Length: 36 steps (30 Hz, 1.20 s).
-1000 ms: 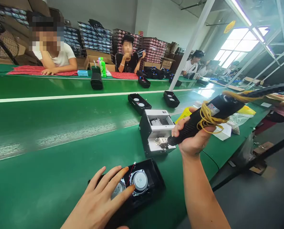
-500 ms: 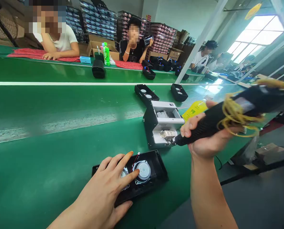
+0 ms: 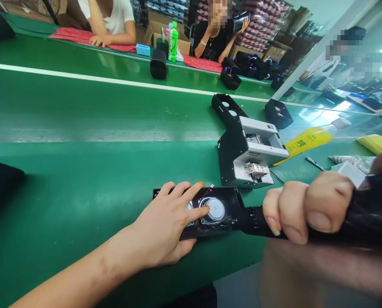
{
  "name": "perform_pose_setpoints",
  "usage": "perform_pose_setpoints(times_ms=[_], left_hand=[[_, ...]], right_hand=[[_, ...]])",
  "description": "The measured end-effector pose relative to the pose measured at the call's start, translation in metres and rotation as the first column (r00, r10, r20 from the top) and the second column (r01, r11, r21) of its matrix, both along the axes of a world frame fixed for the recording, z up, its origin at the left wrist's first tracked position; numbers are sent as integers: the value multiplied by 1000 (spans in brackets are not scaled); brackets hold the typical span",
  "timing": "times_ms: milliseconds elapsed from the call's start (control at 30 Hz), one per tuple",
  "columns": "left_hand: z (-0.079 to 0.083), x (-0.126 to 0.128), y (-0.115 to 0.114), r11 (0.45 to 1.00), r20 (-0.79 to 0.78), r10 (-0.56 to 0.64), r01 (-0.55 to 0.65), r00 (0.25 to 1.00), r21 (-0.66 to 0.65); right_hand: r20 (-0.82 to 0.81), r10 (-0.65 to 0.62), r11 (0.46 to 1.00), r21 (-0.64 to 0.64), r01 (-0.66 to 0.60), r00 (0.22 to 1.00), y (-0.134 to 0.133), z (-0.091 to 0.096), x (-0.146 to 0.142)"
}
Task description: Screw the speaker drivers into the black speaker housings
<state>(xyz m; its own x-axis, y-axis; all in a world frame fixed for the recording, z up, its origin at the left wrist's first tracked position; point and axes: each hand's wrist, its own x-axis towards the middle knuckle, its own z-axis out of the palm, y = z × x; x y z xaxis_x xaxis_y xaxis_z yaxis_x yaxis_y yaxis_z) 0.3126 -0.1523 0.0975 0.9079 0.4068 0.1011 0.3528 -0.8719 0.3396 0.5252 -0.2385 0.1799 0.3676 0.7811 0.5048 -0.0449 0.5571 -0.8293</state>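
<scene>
On the green bench lies a black speaker housing (image 3: 232, 201) with round silver speaker drivers in it and a thin red wire with a white plug. My left hand (image 3: 171, 214) holds it down, fingers spread over its top and thumb along the near side, hiding most of its left part. In my right hand (image 3: 306, 209) is a black electric screwdriver (image 3: 256, 218), its front end at the housing's right end. I cannot make out the bit tip against the black plastic. Just behind stands a screw feeder (image 3: 253, 152), white and black.
Behind the feeder lie another open speaker housing (image 3: 221, 111) and a smaller one (image 3: 278, 113). A yellow-labelled bottle (image 3: 309, 141) lies to the right, near a small bag (image 3: 354, 162). A dark housing (image 3: 0, 184) sits at left. People sit across the bench.
My right hand has brought the screwdriver from the screw feeder's front down to the housing's right end. My left hand stays on the housing. The camera view has shifted.
</scene>
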Motion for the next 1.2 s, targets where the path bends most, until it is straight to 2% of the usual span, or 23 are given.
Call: perform_pose_setpoints(times_ms=[100, 267, 400, 733, 1200], left_hand=[[2, 1, 0, 1000, 0, -9, 9, 1000, 5], [4, 2, 0, 1000, 3, -13, 13, 1000, 1], [5, 2, -1, 1000, 15, -14, 14, 1000, 11], [7, 1, 0, 999, 8, -20, 19, 1000, 27], [10, 3, 1, 1000, -3, -21, 21, 1000, 18]], right_hand=[[-71, 96, 994, 58, -92, 993, 7, -13, -16], [-38, 98, 995, 41, -96, 994, 11, -33, -24], [-31, 126, 991, 47, -125, 992, 10, -42, -20], [-100, 56, 998, -35, -59, 993, 16, -37, -26], [-123, 52, 998, -38, -57, 991, 17, -37, -28]])
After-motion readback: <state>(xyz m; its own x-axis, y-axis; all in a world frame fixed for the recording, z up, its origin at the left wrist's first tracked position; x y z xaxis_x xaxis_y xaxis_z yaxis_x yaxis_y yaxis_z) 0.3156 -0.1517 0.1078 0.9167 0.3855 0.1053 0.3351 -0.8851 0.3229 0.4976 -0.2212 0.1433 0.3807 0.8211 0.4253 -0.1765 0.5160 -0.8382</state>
